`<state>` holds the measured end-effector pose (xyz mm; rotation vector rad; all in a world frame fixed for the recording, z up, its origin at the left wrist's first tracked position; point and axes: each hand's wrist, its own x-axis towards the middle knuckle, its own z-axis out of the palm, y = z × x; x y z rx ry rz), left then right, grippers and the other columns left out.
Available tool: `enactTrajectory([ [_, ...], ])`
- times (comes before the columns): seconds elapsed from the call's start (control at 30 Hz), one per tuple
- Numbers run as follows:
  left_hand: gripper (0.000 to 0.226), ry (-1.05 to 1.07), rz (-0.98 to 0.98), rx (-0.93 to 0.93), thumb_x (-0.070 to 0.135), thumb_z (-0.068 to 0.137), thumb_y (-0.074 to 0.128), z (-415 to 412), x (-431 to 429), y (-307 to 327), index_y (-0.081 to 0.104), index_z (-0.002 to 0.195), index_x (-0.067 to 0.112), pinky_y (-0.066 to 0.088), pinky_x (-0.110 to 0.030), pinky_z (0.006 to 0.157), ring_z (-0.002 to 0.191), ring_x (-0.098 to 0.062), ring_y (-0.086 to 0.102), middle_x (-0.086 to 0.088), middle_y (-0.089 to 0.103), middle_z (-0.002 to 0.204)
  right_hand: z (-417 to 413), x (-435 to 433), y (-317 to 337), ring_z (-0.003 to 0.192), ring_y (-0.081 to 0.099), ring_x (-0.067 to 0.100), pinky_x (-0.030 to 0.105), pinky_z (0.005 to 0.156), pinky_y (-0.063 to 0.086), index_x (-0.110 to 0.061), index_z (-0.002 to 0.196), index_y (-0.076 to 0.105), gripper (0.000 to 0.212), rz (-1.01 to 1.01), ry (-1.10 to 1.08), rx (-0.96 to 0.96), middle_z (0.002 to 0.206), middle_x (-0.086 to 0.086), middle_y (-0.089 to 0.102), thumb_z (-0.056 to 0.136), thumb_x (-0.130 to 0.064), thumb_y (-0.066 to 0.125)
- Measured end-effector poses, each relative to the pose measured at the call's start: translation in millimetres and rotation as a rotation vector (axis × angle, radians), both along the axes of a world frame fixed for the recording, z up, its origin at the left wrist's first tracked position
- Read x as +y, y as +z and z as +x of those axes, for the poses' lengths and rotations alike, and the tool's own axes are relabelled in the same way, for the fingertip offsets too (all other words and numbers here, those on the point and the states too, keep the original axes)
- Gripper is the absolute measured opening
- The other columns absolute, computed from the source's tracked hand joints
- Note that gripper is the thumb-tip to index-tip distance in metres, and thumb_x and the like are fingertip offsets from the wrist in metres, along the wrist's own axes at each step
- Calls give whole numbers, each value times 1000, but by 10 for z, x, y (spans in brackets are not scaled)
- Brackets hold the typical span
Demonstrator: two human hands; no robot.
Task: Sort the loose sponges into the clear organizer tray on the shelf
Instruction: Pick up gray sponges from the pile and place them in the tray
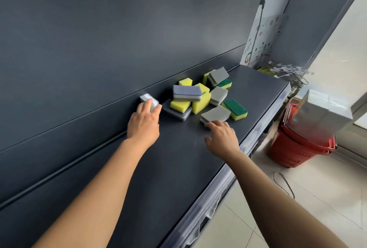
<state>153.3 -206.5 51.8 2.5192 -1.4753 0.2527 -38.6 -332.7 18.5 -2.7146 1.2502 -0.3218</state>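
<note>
Standing at the shelf, you have a big dark wall panel [119,39] in front of you, and it fills most of what you see. Under it runs the long dark shelf [178,168], going from near you to far on the right. Past the front edge of the shelf is a pale tiled floor [297,198]. On that floor, far to your right, sits a stack of red baskets [294,148]. A white box [321,116] rests on top of them, a bit blurry.

The sponges are in a loose pile [200,97] out on the shelf, ahead of both your hands. Some lie flat and some lean on each other. A purple and grey sponge [186,93] lies on top of yellow ones in the middle. A green and yellow sponge [235,109] lies flat at the front right of the pile, just beside a flat grey sponge [215,113].

Your left hand [144,122] is up by the back wall, at the left end of the pile. Its fingers and thumb are curled round a small white sponge [147,98], right by the wall. Your right hand [223,138] is nearer the front edge. Its fingers are stretched out straight with the thumb out to the side, and it holds nothing. The fingertips reach the near edge of the grey sponge, and you cannot tell if they press on it.
</note>
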Motion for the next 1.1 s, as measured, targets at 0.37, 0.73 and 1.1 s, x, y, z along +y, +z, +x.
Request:
enactTrajectory([
  [0.37,65,104,-2,-32,-11,75,54,323,-445,-33,41,136,11,38,-37,95,121,-30,34,-5,38,145,252,-890,-64,129,30,28,38,101,32,-27,140,32,64,14,152,259,141,4,35,82,-19,56],
  [0.73,31,331,-154,51,30,84,66,22,-294,-59,63,114,24,35,-39,81,104,-29,41,-5,56,101,435,-959,-20,100,43,20,31,77,37,-19,109,49,70,371,358,279,104,0,45,58,-61,75],
  [1.1,21,609,-739,660,29,79,70,-501,443,-196,59,97,30,47,-34,74,87,-13,55,14,57,93,568,-423,-29,89,58,8,29,77,48,-42,113,52,44,692,564,-275,94,-15,62,74,-42,72],
])
